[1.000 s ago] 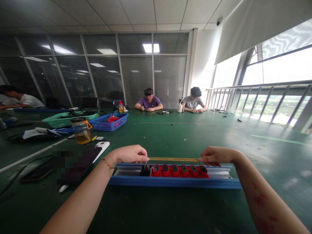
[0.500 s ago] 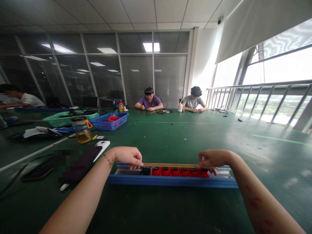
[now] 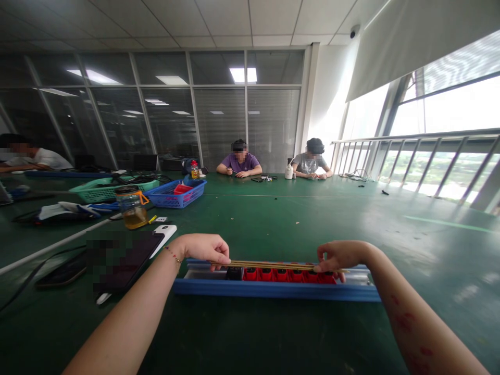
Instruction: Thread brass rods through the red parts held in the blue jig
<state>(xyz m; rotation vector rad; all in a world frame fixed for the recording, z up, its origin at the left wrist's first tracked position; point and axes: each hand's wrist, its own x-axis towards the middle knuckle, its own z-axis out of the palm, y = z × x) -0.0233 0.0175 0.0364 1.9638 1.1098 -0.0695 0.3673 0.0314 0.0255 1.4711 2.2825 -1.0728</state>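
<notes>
Thin tan sticks [image 3: 273,265] stretch lengthwise above a long blue-edged metal tray [image 3: 273,290]. My left hand [image 3: 213,251] pinches them near their left end, and my right hand [image 3: 332,256] grips them toward the right. Beneath the sticks, a row of red bins [image 3: 281,275] with dark contents sits in the tray, with a black bin [image 3: 234,274] at the row's left end. Bare silvery metal shows at both ends of the tray. How many sticks there are cannot be made out.
Left of the tray lie a dark tablet [image 3: 128,260] and a phone [image 3: 62,269]. Farther back stand a jar [image 3: 132,211], a blue basket [image 3: 175,194] and a green basket [image 3: 94,191]. Two people sit across the green table [image 3: 258,219]; another is at far left.
The left end of the sticks has risen slightly with my left hand's fingers, and the sticks now slope a little down to the right. My right hand has barely moved.
</notes>
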